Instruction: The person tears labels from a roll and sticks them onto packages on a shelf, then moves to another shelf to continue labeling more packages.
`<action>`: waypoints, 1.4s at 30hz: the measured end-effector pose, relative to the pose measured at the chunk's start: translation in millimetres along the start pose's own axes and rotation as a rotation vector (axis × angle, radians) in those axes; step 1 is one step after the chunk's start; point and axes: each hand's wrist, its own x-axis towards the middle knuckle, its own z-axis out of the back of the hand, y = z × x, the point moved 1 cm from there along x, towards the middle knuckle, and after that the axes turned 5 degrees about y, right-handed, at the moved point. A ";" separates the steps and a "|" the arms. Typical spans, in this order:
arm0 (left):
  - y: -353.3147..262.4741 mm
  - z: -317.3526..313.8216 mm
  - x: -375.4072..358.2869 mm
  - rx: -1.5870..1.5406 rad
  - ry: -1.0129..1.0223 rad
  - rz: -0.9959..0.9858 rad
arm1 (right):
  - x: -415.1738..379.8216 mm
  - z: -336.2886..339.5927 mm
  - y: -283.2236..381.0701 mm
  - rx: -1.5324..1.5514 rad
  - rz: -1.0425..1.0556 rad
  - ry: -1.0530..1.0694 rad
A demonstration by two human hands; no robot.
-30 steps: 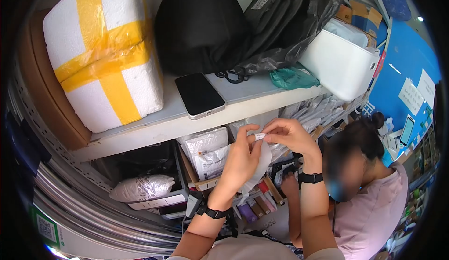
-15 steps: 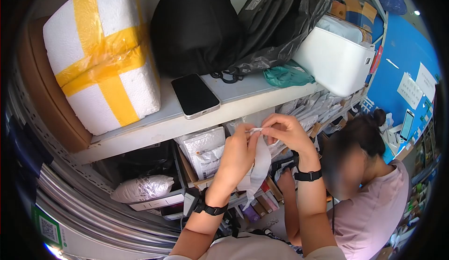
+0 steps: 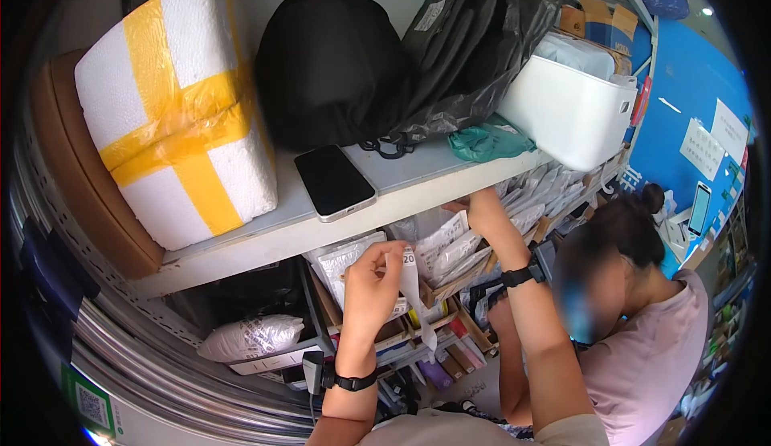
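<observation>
A white paper strip (image 3: 411,285) with "20" printed near its top hangs from my left hand (image 3: 373,281), whose fingers are pinched on its upper end. Further right, my right hand (image 3: 475,205) reaches under the shelf edge to the row of grey and white plastic parcels (image 3: 450,245). Its fingers are partly hidden by the shelf and the hand itself, so whether it grips a parcel is unclear. Both wrists wear black straps.
On the shelf (image 3: 418,197) lie a taped foam box (image 3: 177,117), a black phone (image 3: 334,181), black bags (image 3: 333,69), a green bag (image 3: 486,142) and a white bin (image 3: 566,109). A person (image 3: 642,350) in a pink top is close on the right.
My hands have moved apart. The left keeps the strip and has shifted left and down; the right has let go of it and moved up to the parcels.
</observation>
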 end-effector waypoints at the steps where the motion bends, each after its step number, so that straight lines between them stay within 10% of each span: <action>1: 2.7 0.2 -0.6 0.004 -0.009 -0.004 | -1.0 1.6 -4.4 -0.246 -0.074 -0.054; 3: 7.1 0.3 2.4 0.087 -0.041 -0.099 | -0.1 4.9 -6.5 -0.494 -0.137 -0.100; 6: 5.7 -3.7 3.8 0.161 -0.098 -0.201 | -6.7 10.8 -0.8 -0.422 0.337 -0.111; 8: 3.6 -7.4 5.3 0.153 -0.129 -0.215 | -13.7 17.3 6.7 0.281 -0.031 0.074; 15: 10.7 -6.9 38.8 0.300 0.062 -0.067 | -15.9 44.5 11.7 0.767 -0.505 0.891; 18: 24.9 -27.7 46.1 -0.071 0.202 -0.149 | -19.5 22.7 28.5 0.568 -0.314 0.728; 28: 5.5 -35.8 35.3 0.304 0.024 -0.185 | -21.4 10.1 25.8 0.571 -0.017 0.469; 35: -1.5 -45.6 16.0 0.651 0.073 -0.140 | -15.5 9.9 12.7 0.597 -0.289 0.273; 42: 5.1 -46.4 12.7 0.688 0.083 -0.279 | -2.3 0.4 0.0 0.095 -0.125 0.290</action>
